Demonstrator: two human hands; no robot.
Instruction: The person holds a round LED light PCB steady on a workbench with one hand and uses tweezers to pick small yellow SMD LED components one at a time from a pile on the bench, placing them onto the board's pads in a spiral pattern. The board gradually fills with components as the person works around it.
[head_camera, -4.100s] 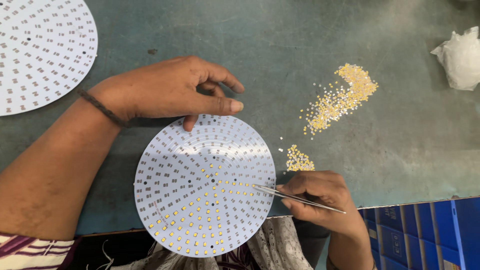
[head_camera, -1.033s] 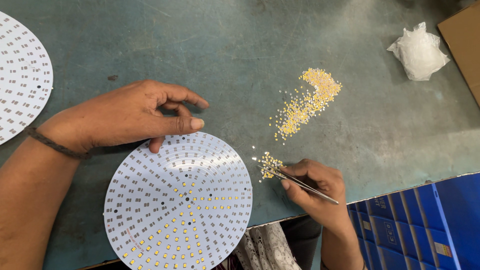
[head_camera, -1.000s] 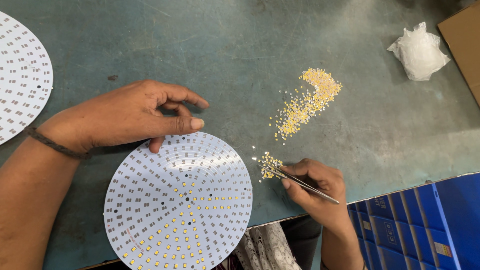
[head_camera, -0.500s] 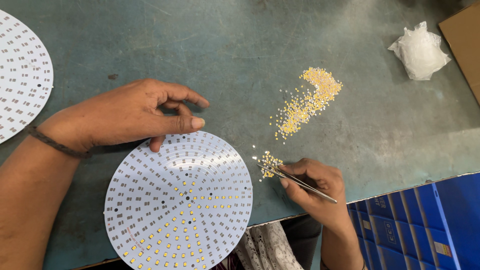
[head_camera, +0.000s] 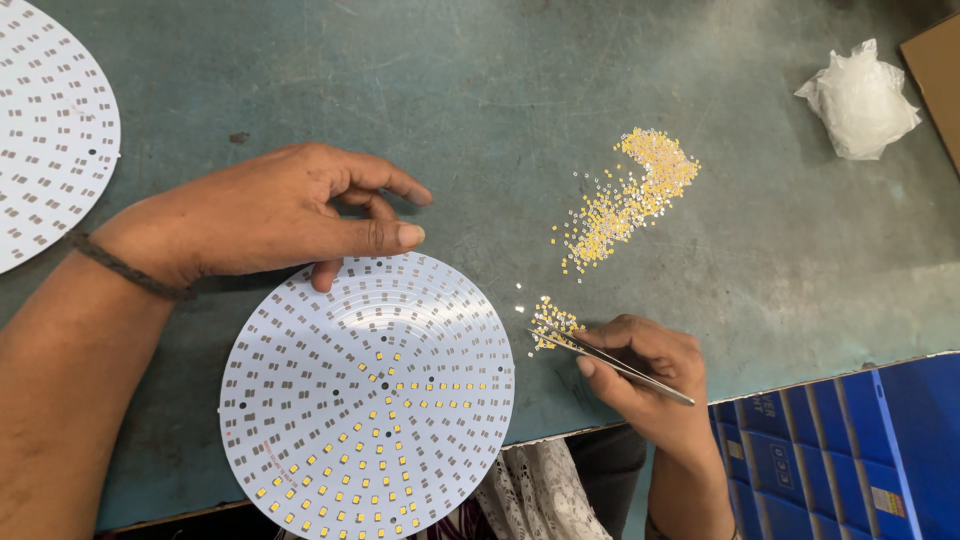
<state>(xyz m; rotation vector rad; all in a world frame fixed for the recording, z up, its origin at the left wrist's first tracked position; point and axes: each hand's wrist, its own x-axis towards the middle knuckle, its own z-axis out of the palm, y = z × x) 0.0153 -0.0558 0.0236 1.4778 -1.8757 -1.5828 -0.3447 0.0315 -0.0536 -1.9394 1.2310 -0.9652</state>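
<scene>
Tweezers (head_camera: 612, 360) of thin silver metal are pinched between the fingers of the right hand (head_camera: 650, 375), low and right of centre, their tips set in a small heap of tiny yellow square chips (head_camera: 552, 326) on the worn teal-green worktable (head_camera: 480, 90). Whether a chip is caught in the tips cannot be told. The left hand (head_camera: 270, 215) is rested on the table at centre left, fingers loosely curled and closed on nothing, thumb and a fingertip touching the upper rim of the round white circuit board (head_camera: 366, 395), which is partly filled with yellow chips in its lower half. A larger scatter of the same chips (head_camera: 630, 195) lies upper right of centre.

A chip could be flicked away if the tips were squeezed off-centre; the board could be nudged by the resting hand, and placed chips shifted.

A second white disc (head_camera: 45, 130) is cut off at upper left; a crumpled clear plastic bag (head_camera: 857, 100) lies at upper right.
</scene>
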